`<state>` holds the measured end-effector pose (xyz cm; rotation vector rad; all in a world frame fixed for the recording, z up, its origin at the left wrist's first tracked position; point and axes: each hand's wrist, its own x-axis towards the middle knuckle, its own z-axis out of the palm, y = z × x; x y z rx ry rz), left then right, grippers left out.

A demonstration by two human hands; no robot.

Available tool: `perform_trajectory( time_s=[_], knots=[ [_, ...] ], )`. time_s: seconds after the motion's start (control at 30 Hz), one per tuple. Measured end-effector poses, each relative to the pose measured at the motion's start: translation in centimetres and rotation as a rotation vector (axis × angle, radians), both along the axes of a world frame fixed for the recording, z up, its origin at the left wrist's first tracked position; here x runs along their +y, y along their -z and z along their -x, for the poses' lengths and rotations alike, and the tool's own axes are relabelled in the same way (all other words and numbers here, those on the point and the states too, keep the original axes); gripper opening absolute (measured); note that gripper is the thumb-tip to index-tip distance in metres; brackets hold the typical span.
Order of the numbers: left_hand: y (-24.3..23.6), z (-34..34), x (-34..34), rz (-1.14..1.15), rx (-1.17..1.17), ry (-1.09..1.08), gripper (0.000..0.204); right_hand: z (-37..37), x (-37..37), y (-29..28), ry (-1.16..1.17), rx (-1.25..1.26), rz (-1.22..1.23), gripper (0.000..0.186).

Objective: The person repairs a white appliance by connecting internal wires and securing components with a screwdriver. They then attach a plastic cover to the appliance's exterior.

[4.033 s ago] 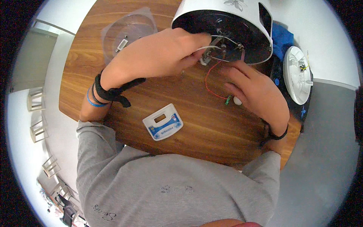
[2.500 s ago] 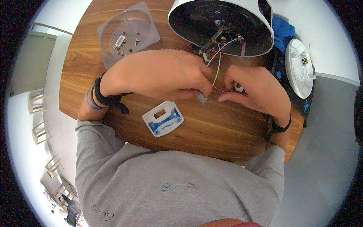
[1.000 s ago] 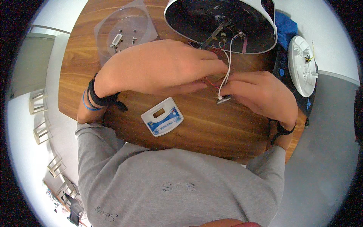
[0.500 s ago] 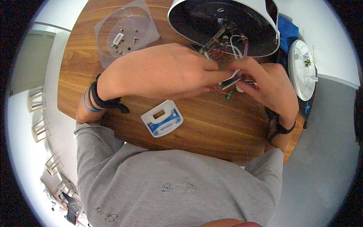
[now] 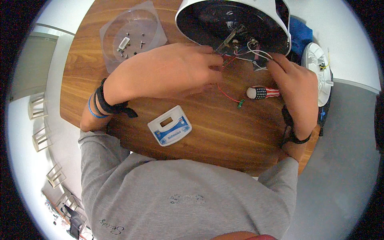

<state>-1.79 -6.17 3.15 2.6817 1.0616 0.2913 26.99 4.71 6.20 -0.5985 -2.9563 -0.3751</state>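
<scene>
An open white housing with a black interior [image 5: 208,20] lies on its side at the back, metal parts and wires spilling from its mouth. Left of centre, my left hand [image 5: 168,74] has curled fingers among the wires; what they hold is hidden. At the right, my right hand [image 5: 292,86] pinches the white wires [image 5: 259,53] near the rim. Below that, a flag-patterned object [image 5: 264,92] with a pale rounded end lies beside it. A red wire [image 5: 227,95] runs to a small green board [image 5: 241,104] on the table.
A white-and-blue panel [image 5: 170,137] lies near the table's front. A clear tray [image 5: 154,22] with several small screws stands back left. Blue cloth [image 5: 300,34] and a round white cover [image 5: 320,86] are at the right edge of the table [image 5: 84,100]. Chairs [image 5: 42,140] stand beyond, left.
My right hand has moved up and right onto the white wires, uncovering the flag-patterned object. The wires now lie nearer the housing. My left hand's fingers have drawn back slightly left and up.
</scene>
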Motion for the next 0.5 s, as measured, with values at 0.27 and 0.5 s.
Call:
perform_trajectory(
  time_s=[0.27,0.5],
  knots=[
    [0.2,0.2,0.1,0.097,0.082,-0.024,0.038,0.8,0.2,2.9,0.204,-0.188,-0.026,0.026],
    [0.4,0.3,-0.3,0.088,0.029,-0.030,0.038,1.7,-0.4,5.1,0.356,-0.140,0.142,0.032]
  ],
)
